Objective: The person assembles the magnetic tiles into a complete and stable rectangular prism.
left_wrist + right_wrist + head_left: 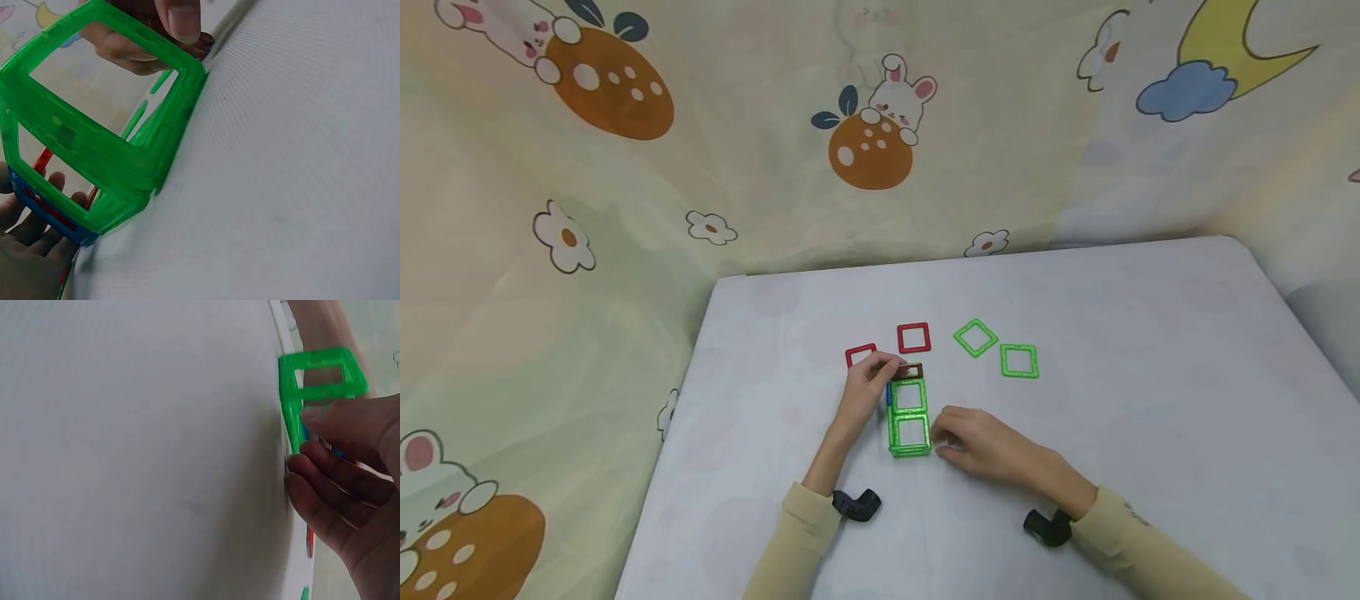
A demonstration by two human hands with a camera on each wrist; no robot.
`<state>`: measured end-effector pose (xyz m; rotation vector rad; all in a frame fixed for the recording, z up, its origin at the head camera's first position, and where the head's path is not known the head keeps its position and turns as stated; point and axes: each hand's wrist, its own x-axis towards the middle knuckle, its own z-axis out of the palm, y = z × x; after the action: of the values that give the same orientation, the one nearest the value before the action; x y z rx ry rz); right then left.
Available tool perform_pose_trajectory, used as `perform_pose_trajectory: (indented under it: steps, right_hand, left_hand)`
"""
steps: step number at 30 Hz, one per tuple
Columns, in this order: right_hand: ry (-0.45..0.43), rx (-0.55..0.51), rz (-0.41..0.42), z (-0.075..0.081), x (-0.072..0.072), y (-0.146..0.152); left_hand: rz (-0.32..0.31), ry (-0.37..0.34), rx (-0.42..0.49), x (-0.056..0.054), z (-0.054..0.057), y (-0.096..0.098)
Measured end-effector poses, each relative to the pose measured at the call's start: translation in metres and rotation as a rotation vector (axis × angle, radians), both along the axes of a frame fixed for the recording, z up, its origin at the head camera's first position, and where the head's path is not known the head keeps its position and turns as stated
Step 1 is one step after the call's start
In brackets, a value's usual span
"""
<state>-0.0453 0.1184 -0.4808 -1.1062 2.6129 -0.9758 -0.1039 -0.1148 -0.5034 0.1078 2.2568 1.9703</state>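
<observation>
A small box-like structure of green magnetic tiles [910, 433] stands on the table, with a blue tile [47, 209] on its left side. A dark red square tile [912, 372] is at its far end. My left hand [867, 393] pinches that red tile between thumb and fingers; in the left wrist view its fingers lie against the blue tile. Beside the structure's right side is my right hand [981, 443], fingers loosely bent. In the right wrist view its thumb and fingertips [300, 464] are close to the green frame; whether they touch it is unclear.
Behind the structure lie a red square tile [913, 337] and another red tile [861, 350], partly covered by the left hand. A green tile turned cornerwise [992, 336] and a green square tile [1019, 377] lie to the right. A patterned cloth [760, 167] hangs behind the white table [1112, 333].
</observation>
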Motion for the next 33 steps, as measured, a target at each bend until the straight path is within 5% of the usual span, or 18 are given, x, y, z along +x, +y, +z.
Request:
perform_pose_trajectory:
  steps: [6,20,33]
  right_hand:
    - [0.017,0.014,-0.1,0.002,-0.01,0.023]
    - [0.3,-0.033,-0.323,-0.003,-0.049,0.08]
    - [0.143,0.192,-0.355,-0.001,-0.059,0.088]
  left_hand:
    - [0.011,-0.007,-0.007,0.0,0.0,-0.001]
    - [-0.018,-0.007,-0.028,0.0,-0.002,-0.006]
    - [-0.032,0.005,-0.006,-0.001,-0.002,-0.003]
